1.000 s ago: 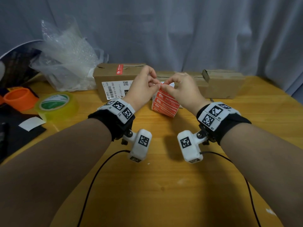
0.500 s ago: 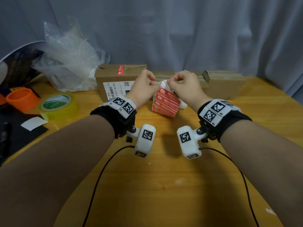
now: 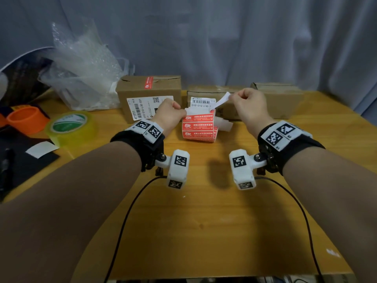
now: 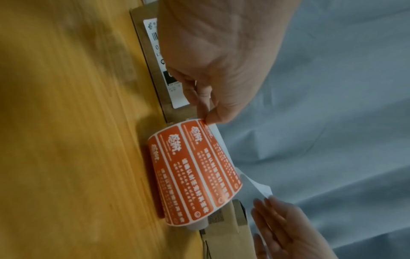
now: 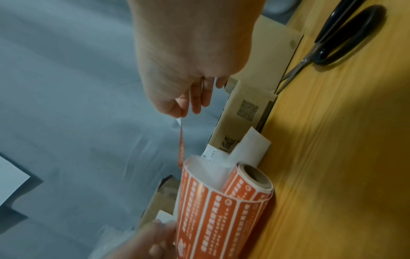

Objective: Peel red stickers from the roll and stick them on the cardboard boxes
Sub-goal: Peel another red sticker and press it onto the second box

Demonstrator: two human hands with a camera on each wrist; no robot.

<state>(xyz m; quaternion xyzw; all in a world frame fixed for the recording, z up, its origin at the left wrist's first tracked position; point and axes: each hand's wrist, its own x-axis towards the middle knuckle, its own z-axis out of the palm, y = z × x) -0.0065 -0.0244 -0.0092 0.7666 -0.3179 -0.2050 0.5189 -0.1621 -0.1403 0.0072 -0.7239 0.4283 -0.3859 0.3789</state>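
Head view shows the right hand (image 3: 250,107) raised over the table, thumb and forefinger pinching one end of a sticker (image 3: 222,101) — its white back faces the camera, and its other end is still on the liner. The right wrist view shows that strip edge-on, red on its far face, running from the fingertips (image 5: 177,112) down to the sheet. The left hand (image 3: 169,115) pinches the upper left corner of the unrolled liner between thumb and fingers, holding it upright. Below it the sticker roll (image 3: 199,129) rests on the wooden table (image 3: 204,221), three red stickers facing the camera, its cardboard core visible at the end. Just behind stand three cardboard boxes in a row: the left box (image 3: 149,97) already carries a red sticker on its top edge, the middle box (image 3: 206,99) and right box (image 3: 279,101) show none. Scissors (image 5: 332,40) lie beside the boxes — further left sit a yellowish tape roll (image 3: 71,127), an orange ring (image 3: 26,119) and bubble wrap (image 3: 81,66).
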